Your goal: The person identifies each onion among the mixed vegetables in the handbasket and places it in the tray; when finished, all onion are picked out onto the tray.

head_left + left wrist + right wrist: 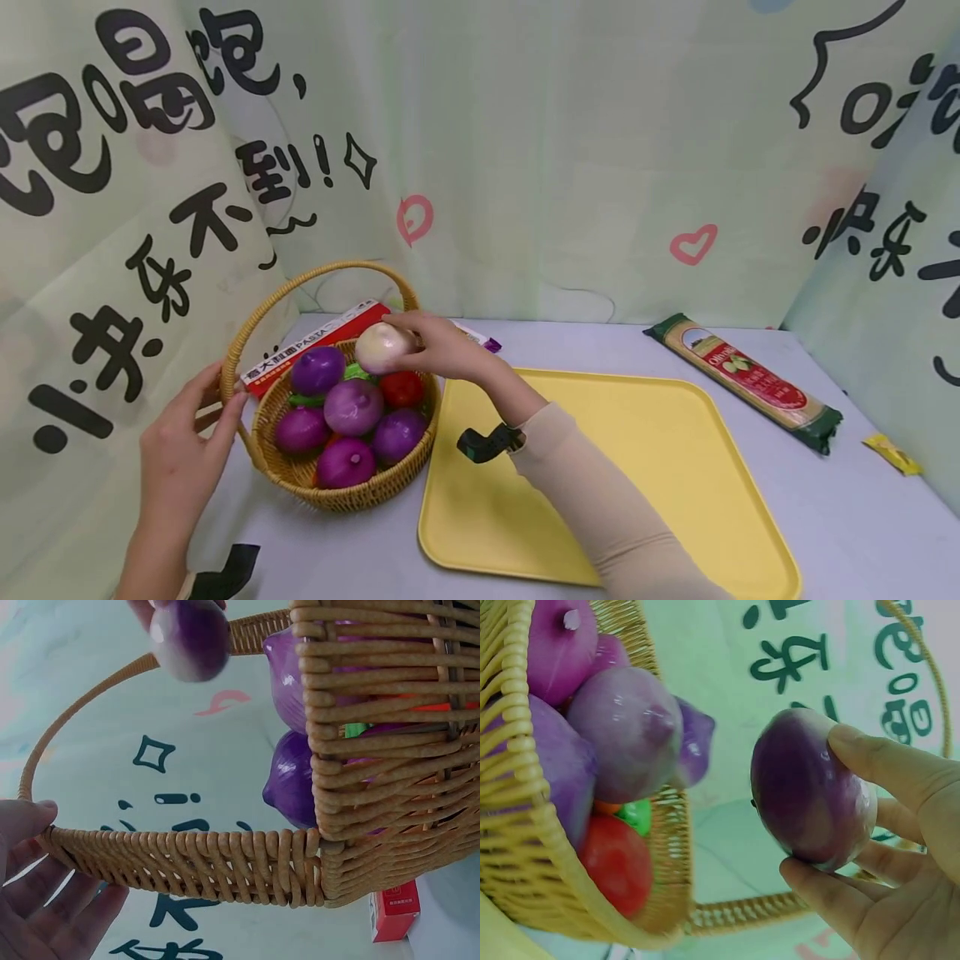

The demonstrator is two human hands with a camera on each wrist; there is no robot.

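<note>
A wicker basket (337,497) with an arched handle stands at the left of the table. My left hand (183,446) holds the side of that handle (180,859), thumb on one side and fingers behind. Above the basket, my right hand (450,346) pinches a white-and-purple onion (810,791) between thumb and fingers. Several purple onions (354,407) fill the basket beneath it. Among them sit a red tomato-like piece (615,862) and something green (635,816), mostly hidden by the onions.
Right of the basket lies a yellow tray (600,467), with my right forearm over it. A red pasta box (300,358) is behind the basket. Farther right are a green-ended pasta packet (750,379) and a small yellow packet (892,454). Printed curtains (555,167) enclose the table.
</note>
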